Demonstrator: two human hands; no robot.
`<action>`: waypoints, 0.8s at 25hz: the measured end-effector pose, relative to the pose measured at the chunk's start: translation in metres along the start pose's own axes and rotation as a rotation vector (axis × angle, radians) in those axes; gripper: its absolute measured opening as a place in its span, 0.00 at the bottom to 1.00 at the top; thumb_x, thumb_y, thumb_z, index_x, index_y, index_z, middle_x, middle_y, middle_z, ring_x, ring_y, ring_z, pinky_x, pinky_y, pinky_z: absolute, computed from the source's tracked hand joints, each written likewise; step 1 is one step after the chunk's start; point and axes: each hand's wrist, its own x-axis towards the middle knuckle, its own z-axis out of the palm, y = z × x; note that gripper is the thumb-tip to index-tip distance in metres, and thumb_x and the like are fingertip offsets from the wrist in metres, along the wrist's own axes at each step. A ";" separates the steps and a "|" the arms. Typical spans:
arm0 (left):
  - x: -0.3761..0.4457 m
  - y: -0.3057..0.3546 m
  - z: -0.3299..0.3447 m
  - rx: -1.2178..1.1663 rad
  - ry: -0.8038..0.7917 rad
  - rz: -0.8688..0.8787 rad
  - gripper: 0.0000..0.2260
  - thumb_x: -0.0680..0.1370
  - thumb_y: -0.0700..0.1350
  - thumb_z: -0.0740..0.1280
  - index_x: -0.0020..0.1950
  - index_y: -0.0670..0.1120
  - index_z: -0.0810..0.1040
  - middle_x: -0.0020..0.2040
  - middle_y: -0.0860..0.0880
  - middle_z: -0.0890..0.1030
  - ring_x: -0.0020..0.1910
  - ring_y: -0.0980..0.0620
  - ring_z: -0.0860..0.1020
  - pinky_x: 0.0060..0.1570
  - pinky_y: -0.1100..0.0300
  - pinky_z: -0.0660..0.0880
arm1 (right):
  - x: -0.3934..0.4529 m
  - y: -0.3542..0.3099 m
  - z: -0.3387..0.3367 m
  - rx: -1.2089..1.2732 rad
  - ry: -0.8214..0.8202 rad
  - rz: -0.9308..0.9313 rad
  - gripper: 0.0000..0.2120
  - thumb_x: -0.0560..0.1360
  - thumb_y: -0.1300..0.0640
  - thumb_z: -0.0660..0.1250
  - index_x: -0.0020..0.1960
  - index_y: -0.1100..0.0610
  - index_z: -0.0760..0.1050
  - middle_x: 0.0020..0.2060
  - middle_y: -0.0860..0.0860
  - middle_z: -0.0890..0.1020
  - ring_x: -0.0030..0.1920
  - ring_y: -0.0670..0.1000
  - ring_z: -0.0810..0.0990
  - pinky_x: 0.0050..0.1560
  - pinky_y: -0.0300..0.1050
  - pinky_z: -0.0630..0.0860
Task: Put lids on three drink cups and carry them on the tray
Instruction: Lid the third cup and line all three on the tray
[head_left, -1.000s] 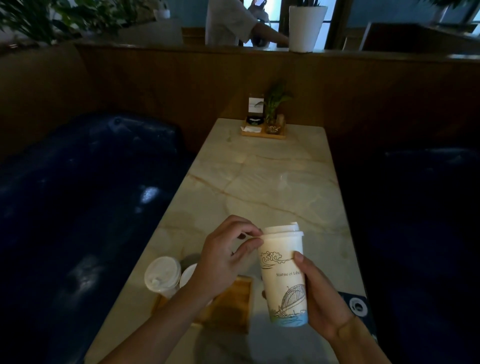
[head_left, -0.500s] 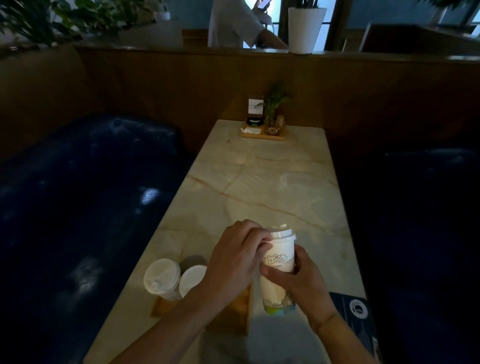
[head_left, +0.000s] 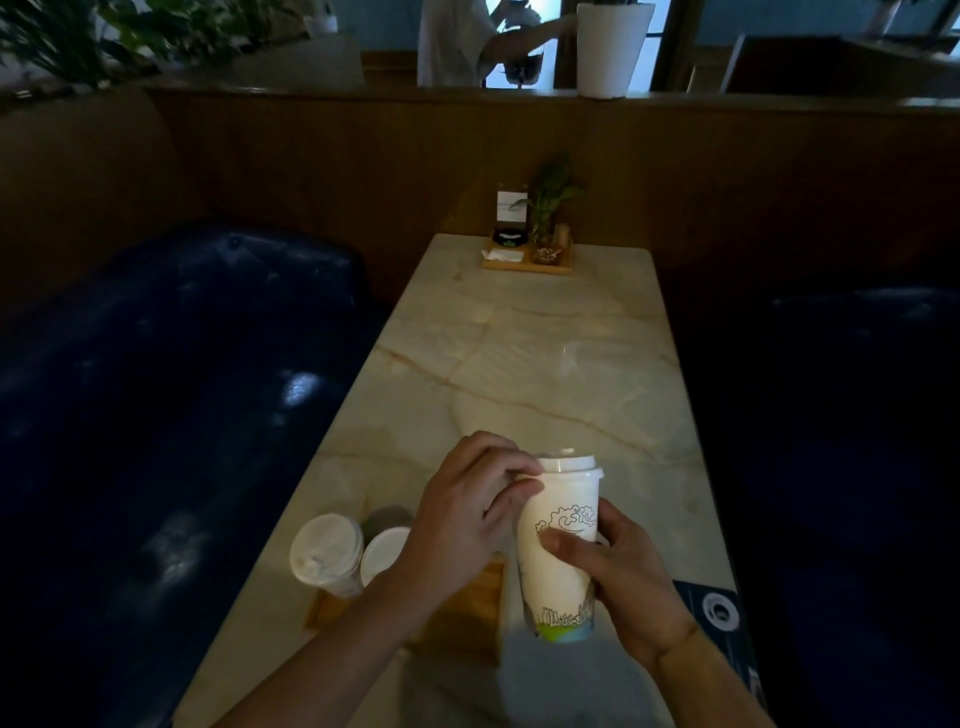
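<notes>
Gripping unreadably printed cup, both hands.

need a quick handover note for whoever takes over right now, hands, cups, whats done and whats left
Left hand: fingers pinch the lid rim of the held cup.
Right hand: grip round that cup's body, held above the table.
Two other cups stand lidded on the wooden tray.
Done: two cups lidded; third lid on, though whether it is fully seated cannot be told.
Left: check the seal, set this cup on the tray, carry it.
</notes>
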 end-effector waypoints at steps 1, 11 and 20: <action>0.000 -0.001 -0.001 -0.032 0.003 -0.005 0.07 0.77 0.47 0.67 0.51 0.46 0.79 0.50 0.51 0.77 0.51 0.57 0.77 0.51 0.64 0.76 | -0.002 -0.001 -0.002 0.026 -0.036 0.008 0.28 0.60 0.55 0.80 0.58 0.56 0.80 0.50 0.56 0.87 0.50 0.57 0.86 0.44 0.50 0.83; -0.004 -0.007 -0.004 -0.168 0.028 -0.038 0.05 0.77 0.46 0.69 0.51 0.48 0.79 0.50 0.58 0.78 0.51 0.59 0.78 0.52 0.69 0.73 | -0.010 -0.007 -0.013 0.145 -0.181 0.058 0.27 0.61 0.56 0.78 0.59 0.60 0.80 0.53 0.64 0.85 0.51 0.63 0.85 0.49 0.56 0.83; -0.010 0.004 0.011 0.181 0.032 0.099 0.06 0.80 0.49 0.63 0.53 0.48 0.76 0.53 0.53 0.74 0.53 0.54 0.75 0.52 0.60 0.75 | 0.003 -0.006 0.003 -0.210 0.121 -0.145 0.20 0.65 0.58 0.80 0.55 0.52 0.80 0.48 0.56 0.86 0.48 0.57 0.85 0.50 0.59 0.83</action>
